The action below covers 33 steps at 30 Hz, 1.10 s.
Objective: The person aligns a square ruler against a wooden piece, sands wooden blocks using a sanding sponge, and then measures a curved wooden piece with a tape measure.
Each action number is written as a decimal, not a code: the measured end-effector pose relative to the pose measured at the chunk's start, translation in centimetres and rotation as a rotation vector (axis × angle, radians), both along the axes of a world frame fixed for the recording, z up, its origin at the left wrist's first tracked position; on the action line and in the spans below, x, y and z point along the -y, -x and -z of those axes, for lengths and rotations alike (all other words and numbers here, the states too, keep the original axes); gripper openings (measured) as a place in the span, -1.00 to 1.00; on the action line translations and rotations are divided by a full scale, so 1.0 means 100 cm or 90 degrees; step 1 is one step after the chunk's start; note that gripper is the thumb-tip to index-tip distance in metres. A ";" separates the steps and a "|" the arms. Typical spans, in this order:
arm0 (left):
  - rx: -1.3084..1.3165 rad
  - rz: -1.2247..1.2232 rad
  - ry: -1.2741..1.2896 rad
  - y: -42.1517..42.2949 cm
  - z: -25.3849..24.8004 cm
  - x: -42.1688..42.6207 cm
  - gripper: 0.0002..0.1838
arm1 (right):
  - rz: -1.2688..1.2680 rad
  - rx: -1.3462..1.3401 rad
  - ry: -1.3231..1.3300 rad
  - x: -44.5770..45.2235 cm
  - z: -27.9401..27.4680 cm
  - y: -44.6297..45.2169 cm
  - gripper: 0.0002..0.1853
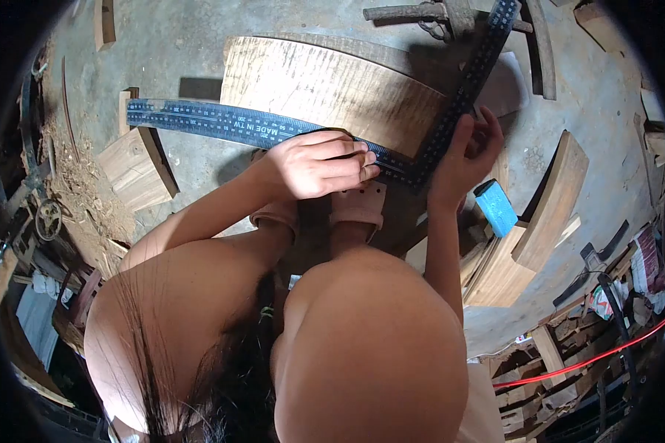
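1. Left grip clamps the blue square along its long arm.
2. Right grip, thumb and fingers apart, touches its short arm.
3. Curved wooden block lies just beyond left grip.

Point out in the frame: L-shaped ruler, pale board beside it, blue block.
L-shaped ruler (253, 127): head view, on the arm marked MADE IN TW.
Pale board (325, 90): head view, middle of its lit face.
Blue block (496, 210): head view, on its blue face.
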<state>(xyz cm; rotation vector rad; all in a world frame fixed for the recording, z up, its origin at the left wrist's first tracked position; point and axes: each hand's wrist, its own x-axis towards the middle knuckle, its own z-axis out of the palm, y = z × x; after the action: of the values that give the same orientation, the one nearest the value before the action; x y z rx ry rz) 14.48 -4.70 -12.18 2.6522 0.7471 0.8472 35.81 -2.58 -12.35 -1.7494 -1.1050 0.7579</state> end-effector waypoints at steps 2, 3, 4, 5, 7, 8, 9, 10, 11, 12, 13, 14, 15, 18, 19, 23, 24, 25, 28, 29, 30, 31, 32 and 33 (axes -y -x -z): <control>-0.012 -0.001 -0.008 0.000 0.000 0.000 -0.64 | -0.025 0.151 -0.068 0.006 -0.002 -0.001 -0.62; -0.020 -0.002 -0.011 0.001 0.000 0.001 -0.64 | -0.076 0.196 -0.096 0.007 -0.004 0.000 -0.60; -0.028 -0.002 -0.013 0.002 0.000 0.001 -0.64 | -0.127 0.241 -0.124 0.006 -0.008 0.001 -0.58; -0.035 -0.002 -0.010 0.002 -0.001 0.002 -0.64 | -0.178 0.285 -0.152 0.006 -0.010 0.003 -0.56; -0.049 -0.003 -0.004 0.003 -0.002 0.003 -0.64 | -0.234 0.327 -0.102 0.011 -0.015 0.009 -0.52; -0.047 -0.003 -0.003 0.002 -0.002 0.003 -0.64 | -0.263 0.347 -0.075 0.012 -0.017 0.012 -0.49; -0.046 -0.002 -0.001 0.003 -0.002 0.002 -0.64 | -0.274 0.361 -0.060 0.015 -0.013 0.012 -0.48; -0.045 -0.003 0.001 0.003 -0.002 0.002 -0.64 | -0.287 0.375 -0.045 0.019 -0.007 0.012 -0.47; -0.040 0.003 0.001 0.004 -0.001 0.001 -0.64 | -0.299 0.388 -0.030 0.020 -0.004 0.013 -0.45; -0.035 0.009 0.002 0.004 0.000 0.000 -0.63 | -0.296 0.390 -0.024 0.019 -0.003 0.015 -0.45; -0.029 0.015 0.003 0.005 0.001 -0.001 -0.63 | -0.293 0.392 -0.017 0.019 -0.003 0.017 -0.44; -0.025 0.015 0.007 0.005 0.001 0.000 -0.63 | -0.289 0.393 -0.009 0.019 -0.002 0.018 -0.44; -0.020 0.015 0.010 0.005 0.002 0.000 -0.63 | -0.289 0.389 -0.010 0.019 -0.002 0.018 -0.44; -0.001 0.014 0.036 0.003 0.003 0.000 -0.63 | -0.293 0.389 -0.010 0.018 -0.001 0.017 -0.45; 0.005 0.013 0.047 0.003 0.003 0.000 -0.62 | -0.296 0.394 -0.007 0.018 -0.002 0.017 -0.45; -0.012 0.022 0.044 0.004 0.001 -0.002 -0.63 | -0.297 0.417 0.006 0.018 -0.003 0.017 -0.46; -0.013 0.022 0.049 0.005 0.000 -0.002 -0.62 | -0.295 0.416 0.011 0.018 -0.003 0.017 -0.46; -0.013 0.022 0.055 0.005 0.000 -0.002 -0.62 | -0.293 0.415 0.016 0.018 -0.003 0.018 -0.45; -0.015 0.019 0.060 0.005 0.003 0.000 -0.61 | -0.291 0.415 0.017 0.018 -0.003 0.019 -0.45; -0.023 0.022 0.058 0.006 0.003 0.000 -0.60 | -0.290 0.416 0.016 0.018 -0.004 0.019 -0.45; -0.030 0.025 0.056 0.007 0.003 0.000 -0.59 | -0.290 0.420 0.015 0.018 -0.004 0.019 -0.45; -0.038 0.028 0.054 0.008 0.004 0.000 -0.58 | -0.290 0.423 0.014 0.018 -0.005 0.019 -0.46; -0.037 0.030 0.061 0.008 0.003 0.000 -0.58 | -0.290 0.427 0.013 0.018 -0.005 0.019 -0.46; -0.035 0.031 0.069 0.008 0.002 -0.001 -0.57 | -0.289 0.419 0.013 0.018 -0.005 0.019 -0.46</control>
<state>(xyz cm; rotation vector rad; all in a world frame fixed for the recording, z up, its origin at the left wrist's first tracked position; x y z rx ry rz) 13.65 -4.62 -12.40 2.5963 0.7175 0.7031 33.87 -4.36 -11.88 -1.8366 -1.9864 0.4477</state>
